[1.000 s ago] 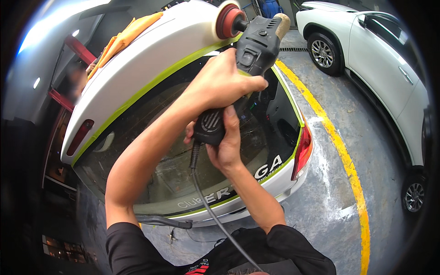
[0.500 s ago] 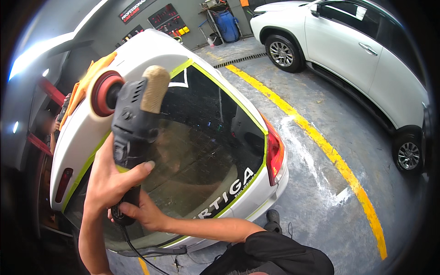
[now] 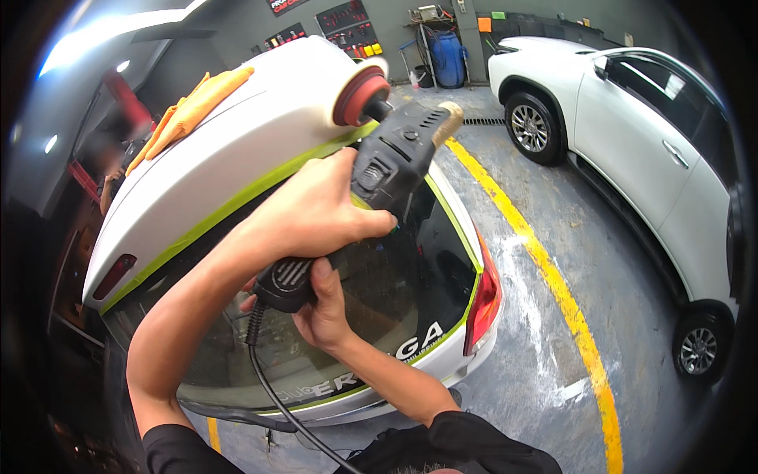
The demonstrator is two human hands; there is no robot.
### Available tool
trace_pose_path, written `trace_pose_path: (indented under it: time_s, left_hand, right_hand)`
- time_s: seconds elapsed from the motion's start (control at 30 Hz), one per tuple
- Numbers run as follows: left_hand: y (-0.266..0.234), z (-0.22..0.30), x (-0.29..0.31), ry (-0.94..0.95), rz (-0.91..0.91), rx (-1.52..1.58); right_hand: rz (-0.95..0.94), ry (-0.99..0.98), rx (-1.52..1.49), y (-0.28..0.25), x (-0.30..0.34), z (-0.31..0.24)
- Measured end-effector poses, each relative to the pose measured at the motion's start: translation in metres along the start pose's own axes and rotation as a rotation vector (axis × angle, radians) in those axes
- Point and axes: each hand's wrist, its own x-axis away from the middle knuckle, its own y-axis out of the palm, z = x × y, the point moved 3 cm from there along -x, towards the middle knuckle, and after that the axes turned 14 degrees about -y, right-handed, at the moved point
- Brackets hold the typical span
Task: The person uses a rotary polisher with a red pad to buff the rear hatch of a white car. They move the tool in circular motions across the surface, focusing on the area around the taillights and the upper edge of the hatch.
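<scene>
A black car polisher (image 3: 392, 154) is held in both hands above the rear window (image 3: 426, 261) of a white car. My left hand (image 3: 320, 201) is closed around its body, with the thumb along the side. Lower down, my right hand (image 3: 325, 308) grips its rear handle, and a black cord runs from that end toward my lap. The red-backed polishing pad (image 3: 362, 95) is at the right end of the white spoiler (image 3: 213, 170); whether it touches, I cannot tell. Yellow-green masking tape (image 3: 225, 207) lines the edge between spoiler and glass.
An orange cloth (image 3: 197, 103) lies on the car's roof at the left. Another white car (image 3: 632, 134) stands at the right, beyond a yellow floor line (image 3: 545, 261). A blue barrel (image 3: 447, 59) and a tool board (image 3: 347, 28) are at the back. Another person (image 3: 110, 178) is at far left.
The polisher has moved right along the spoiler, from its middle to its right end, and tilted to the right. Both hands have kept their grip on it. The view has turned slightly left.
</scene>
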Motion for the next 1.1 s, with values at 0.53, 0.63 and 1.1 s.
trace_pose_path:
  time_s: [0.53, 0.63, 1.1]
  left_hand:
    - [0.010, 0.020, -0.019, -0.047, -0.099, 0.038]
    - [0.013, 0.017, -0.020, -0.047, -0.103, 0.058]
    - [0.015, 0.018, -0.024, -0.006, -0.080, 0.067]
  right_hand:
    - [0.018, 0.016, -0.037, -0.018, -0.004, -0.022]
    - [0.025, 0.024, -0.025, -0.020, -0.004, -0.021]
    - [0.019, 0.034, 0.032, -0.023, -0.007, -0.024]
